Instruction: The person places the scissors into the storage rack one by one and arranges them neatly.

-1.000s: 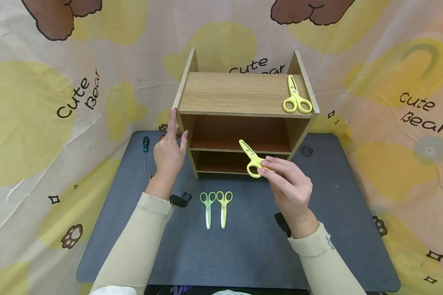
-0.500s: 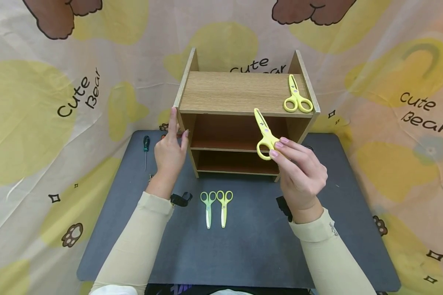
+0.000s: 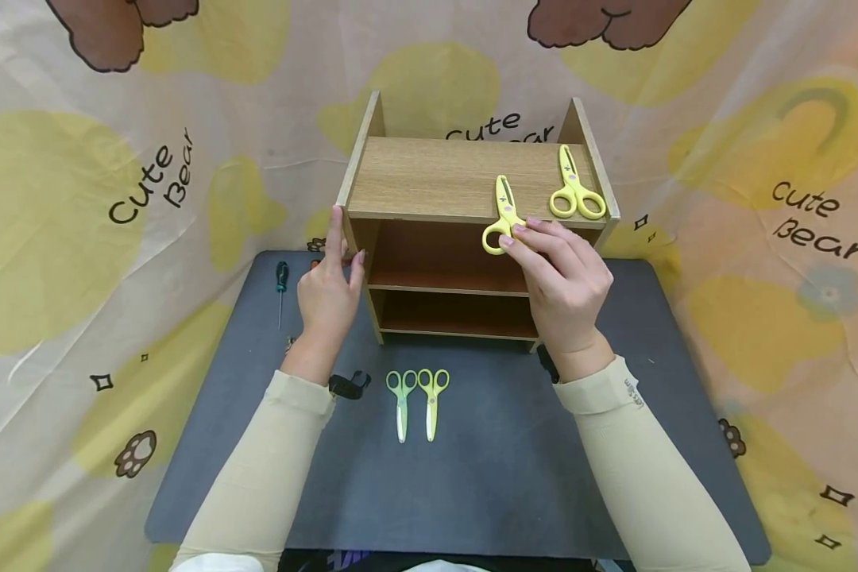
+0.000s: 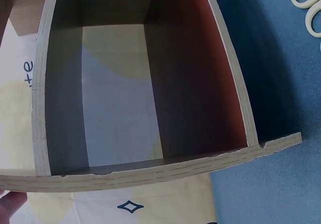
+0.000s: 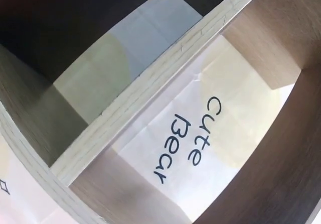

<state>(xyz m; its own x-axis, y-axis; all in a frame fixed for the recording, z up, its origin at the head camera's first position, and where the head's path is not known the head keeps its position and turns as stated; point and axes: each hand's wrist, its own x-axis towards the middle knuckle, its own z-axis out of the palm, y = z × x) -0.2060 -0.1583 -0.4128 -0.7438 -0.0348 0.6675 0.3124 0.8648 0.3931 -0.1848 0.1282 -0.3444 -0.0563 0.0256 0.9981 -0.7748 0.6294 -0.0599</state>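
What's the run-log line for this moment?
left hand: touches shelf | right hand: holds yellow scissors | shelf top: second yellow scissors | table: green scissors, third yellow scissors, screwdriver

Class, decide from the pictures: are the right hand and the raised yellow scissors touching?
Touching: the head view shows the right hand pinching the raised yellow scissors at their handle end.

Soft, even room light on the cloth (image 3: pixel 257 103), seemingly from above, shelf top (image 3: pixel 429 175) bright, compartments (image 3: pixel 443 256) below in brown shadow, table (image 3: pixel 486 477) darkened alongside, left wrist view dim and bluish, right wrist view slightly soft, board edges (image 4: pixel 150 173) bowing in both.
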